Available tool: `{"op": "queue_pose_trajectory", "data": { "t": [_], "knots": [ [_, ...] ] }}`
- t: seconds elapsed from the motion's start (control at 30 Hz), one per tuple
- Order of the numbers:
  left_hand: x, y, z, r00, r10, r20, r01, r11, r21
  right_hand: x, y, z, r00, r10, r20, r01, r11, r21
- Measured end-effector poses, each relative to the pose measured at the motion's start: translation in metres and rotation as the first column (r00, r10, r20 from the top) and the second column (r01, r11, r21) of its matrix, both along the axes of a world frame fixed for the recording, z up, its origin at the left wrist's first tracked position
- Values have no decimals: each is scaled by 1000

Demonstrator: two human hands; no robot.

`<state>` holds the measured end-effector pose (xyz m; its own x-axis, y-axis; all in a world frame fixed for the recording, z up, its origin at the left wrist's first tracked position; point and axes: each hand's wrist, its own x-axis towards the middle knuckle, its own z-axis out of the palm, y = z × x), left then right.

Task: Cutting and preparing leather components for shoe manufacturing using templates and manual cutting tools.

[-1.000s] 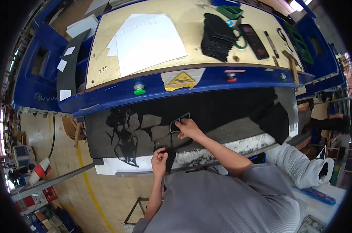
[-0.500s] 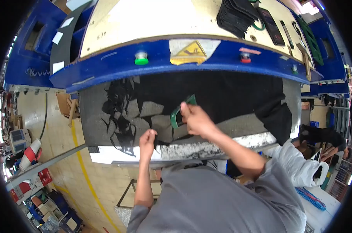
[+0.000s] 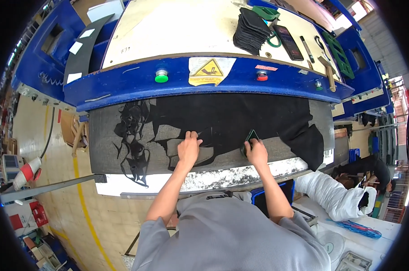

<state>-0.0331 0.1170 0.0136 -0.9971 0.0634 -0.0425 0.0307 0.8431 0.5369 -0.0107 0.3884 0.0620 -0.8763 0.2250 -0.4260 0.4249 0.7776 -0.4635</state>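
Observation:
Black sheet material [image 3: 231, 113] lies across the dark cutting bed, with cut-out gaps along its near edge. My left hand [image 3: 189, 150] is at that edge beside a gap, its curled fingertips closed on the fabric. To its right, my right hand [image 3: 257, 154] grips a green cutting die [image 3: 251, 135], a narrow-edged frame tilted up over the sheet's near edge. The fingers hide the die's lower part. Tangled black scraps [image 3: 134, 131] lie left of my left hand.
A blue press beam [image 3: 168, 90] with a green button [image 3: 161, 77] and a red button [image 3: 262, 76] spans the far side. On the pale top lie stacked black pieces [image 3: 251, 31], a phone [image 3: 288, 43] and a hammer [image 3: 327, 72]. A white roll [image 3: 335, 194] stands at right.
My right hand has moved right and nearer with the green die, which is now turned on edge. My left hand has reached forward and right onto the black fabric. The view has shifted slightly.

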Motion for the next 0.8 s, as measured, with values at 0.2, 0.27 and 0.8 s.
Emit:
{"op": "queue_pose_trajectory", "data": {
  "t": [0.2,0.27,0.8],
  "knots": [
    [-16,-16,14,991,-83,108,63,983,174,1,-71,-22,756,523,-393,-470,852,228],
    [-18,-29,26,975,189,118,-211,953,217,7,-76,-35,767,532,-358,-449,845,291],
    [73,-54,22,762,-225,607,-581,177,794,-17,-91,-2,960,-261,-101,56,535,-843]
  ]
}}
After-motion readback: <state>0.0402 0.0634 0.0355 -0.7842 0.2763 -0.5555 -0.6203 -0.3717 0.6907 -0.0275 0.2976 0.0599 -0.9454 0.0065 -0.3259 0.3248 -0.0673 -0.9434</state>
